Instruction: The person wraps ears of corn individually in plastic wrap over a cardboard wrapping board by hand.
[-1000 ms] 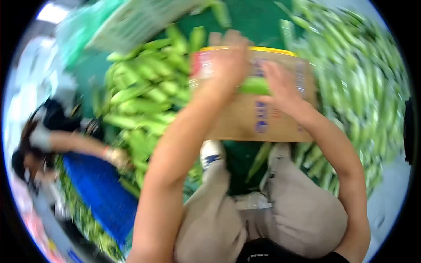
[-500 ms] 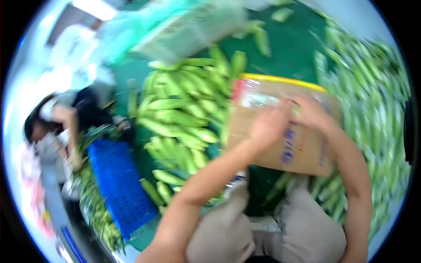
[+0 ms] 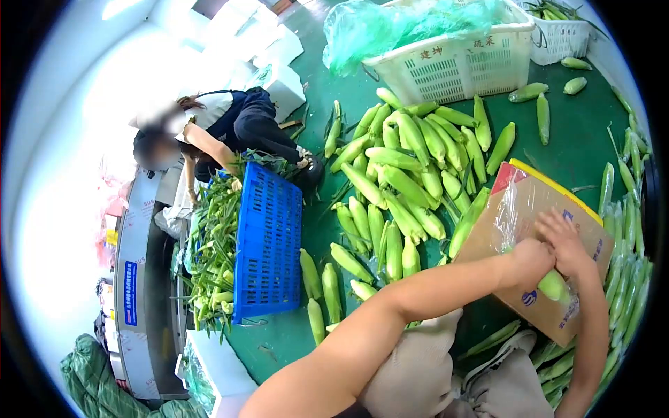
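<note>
A cardboard box (image 3: 519, 230) with a yellow edge stands at my knees, with clear plastic film (image 3: 512, 207) on its surface. Over it lies an ear of corn (image 3: 555, 284) in its green husk, seemingly partly inside the film. My left hand (image 3: 533, 260) is closed at the upper end of this ear; its fingertips are partly hidden. Against it, my right hand (image 3: 562, 237) has its fingers stretched out over the cardboard. Left of the box is a large heap of unwrapped corn ears (image 3: 411, 164).
Wrapped corn ears (image 3: 631, 285) line the right side. A blue crate (image 3: 268, 244) of husks and leaves stands left, with a co-worker (image 3: 223, 132) bent beside it. Behind the heap is a white crate (image 3: 453, 63) with green plastic bags. A foam box (image 3: 219, 369) sits at lower left.
The view has swung left and sharpened, so the box and my hands now appear further right. My hands have drawn together, with the right fingers now spread out.
</note>
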Motion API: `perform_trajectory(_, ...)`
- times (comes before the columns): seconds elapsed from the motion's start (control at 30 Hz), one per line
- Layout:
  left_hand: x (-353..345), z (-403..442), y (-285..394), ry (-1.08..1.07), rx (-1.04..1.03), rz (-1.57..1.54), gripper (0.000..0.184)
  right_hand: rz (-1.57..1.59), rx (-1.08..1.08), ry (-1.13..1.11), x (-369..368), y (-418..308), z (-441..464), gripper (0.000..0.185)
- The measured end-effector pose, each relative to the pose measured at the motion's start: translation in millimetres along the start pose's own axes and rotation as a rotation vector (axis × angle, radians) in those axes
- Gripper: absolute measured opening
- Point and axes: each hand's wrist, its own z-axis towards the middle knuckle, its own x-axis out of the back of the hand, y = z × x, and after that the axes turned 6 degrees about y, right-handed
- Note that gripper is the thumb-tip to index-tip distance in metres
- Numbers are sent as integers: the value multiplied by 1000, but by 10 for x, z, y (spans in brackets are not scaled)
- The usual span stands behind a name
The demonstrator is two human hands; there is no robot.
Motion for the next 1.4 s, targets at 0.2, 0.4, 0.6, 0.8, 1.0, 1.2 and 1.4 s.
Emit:
perform_trajectory(0.2,130,-197,-67,-31,38,-273,48,-108,-18,-95,-173,-170,-26,56)
perform_trajectory(0.4,-304,-705,319,-335,16,-374,60,-126,17,-43,-295,-43,-74,64)
perform_trajectory(0.6,-601,-1260,307,-639,157,-736,47,200,-26,43,-474,-645,-696,67)
perform_trajectory(0.8,-762,-1165,522,-965,-327,-158,49,420,-167,-950,-680,-1219,-1232,103)
perform_trajectory(1.0,-587,-1115,231,-541,-132,-364,68,837,-573,-525,-1256,-979,-1935,88)
perform_trajectory(1.2,493,-1216,5,524,-153,-930,48,1186,-489,70,-435,-904,-1702,92)
perform_trajectory(1.4,977,-827,650,658,-613,-1061,41,2204,-1036,581,-563,-1033,-778,30)
